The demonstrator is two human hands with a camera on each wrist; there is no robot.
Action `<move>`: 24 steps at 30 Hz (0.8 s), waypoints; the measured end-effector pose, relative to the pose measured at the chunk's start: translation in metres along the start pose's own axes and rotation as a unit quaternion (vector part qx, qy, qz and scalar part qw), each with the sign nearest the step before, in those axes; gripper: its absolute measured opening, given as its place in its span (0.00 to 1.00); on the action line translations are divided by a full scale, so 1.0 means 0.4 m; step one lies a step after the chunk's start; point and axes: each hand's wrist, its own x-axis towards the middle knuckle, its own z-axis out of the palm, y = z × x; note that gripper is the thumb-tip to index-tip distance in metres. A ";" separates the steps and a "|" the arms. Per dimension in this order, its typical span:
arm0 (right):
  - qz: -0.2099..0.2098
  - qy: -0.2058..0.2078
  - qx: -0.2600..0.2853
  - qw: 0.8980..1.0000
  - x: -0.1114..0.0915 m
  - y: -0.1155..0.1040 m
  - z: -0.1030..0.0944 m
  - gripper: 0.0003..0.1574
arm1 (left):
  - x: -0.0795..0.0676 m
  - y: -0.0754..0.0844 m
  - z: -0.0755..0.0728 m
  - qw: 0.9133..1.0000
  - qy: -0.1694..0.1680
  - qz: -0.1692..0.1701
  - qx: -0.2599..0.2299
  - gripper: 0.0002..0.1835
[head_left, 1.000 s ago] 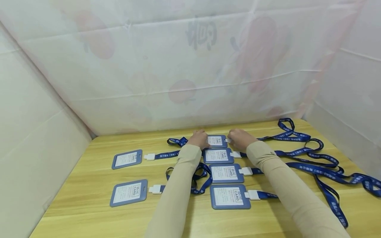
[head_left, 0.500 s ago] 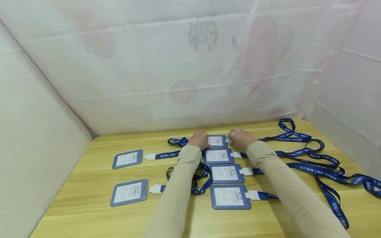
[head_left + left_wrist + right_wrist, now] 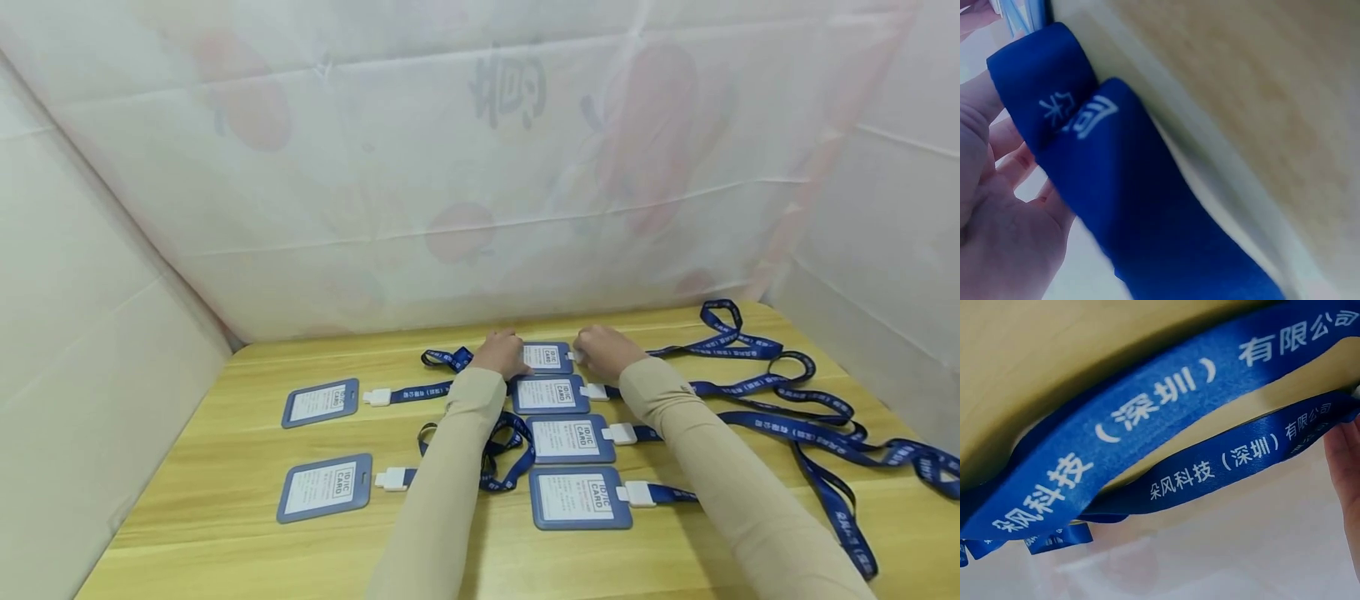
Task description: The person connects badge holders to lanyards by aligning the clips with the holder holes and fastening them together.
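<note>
Left hand (image 3: 501, 353) grips left edge of far blue-framed rectangular plastic card holder (image 3: 548, 357); right hand (image 3: 606, 351) pinches white clip (image 3: 575, 356) at its right.

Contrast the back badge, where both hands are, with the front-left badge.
The back badge is partly covered by the left hand; the front-left badge is uncovered. The back badge has a white clip at its slotted end, while the front-left badge's loose clip lies apart. The back badge lies nearly straight, the front-left badge slightly slanted. Both are blue-framed and printed ID/IC CARD.
</note>
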 end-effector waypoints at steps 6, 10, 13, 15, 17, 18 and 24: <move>0.006 -0.004 0.008 1.000 0.001 -0.003 -0.004 0.11 | 0.002 -0.003 0.004 1.000 0.003 -0.003 -0.004 0.19; 0.012 -0.012 0.007 1.000 -0.001 -0.006 -0.005 0.11 | 0.004 -0.003 0.008 1.000 0.002 -0.003 -0.005 0.19; 0.009 -0.009 0.004 1.000 -0.003 -0.006 -0.004 0.12 | 0.005 -0.002 0.009 1.000 0.001 -0.005 -0.003 0.19; 0.004 -0.005 0.001 1.000 -0.005 -0.006 -0.003 0.11 | 0.004 0.000 0.008 1.000 0.000 -0.005 -0.002 0.19; -0.001 -0.002 -0.003 1.000 -0.005 -0.003 -0.002 0.11 | 0.004 0.001 0.007 1.000 0.000 -0.005 -0.001 0.19; -0.003 -0.002 -0.003 1.000 -0.005 -0.003 -0.002 0.11 | 0.004 0.001 0.007 1.000 0.000 -0.006 -0.002 0.19; -0.004 -0.003 -0.005 1.000 -0.003 -0.001 -0.002 0.11 | 0.004 0.002 0.005 1.000 0.000 -0.007 -0.001 0.20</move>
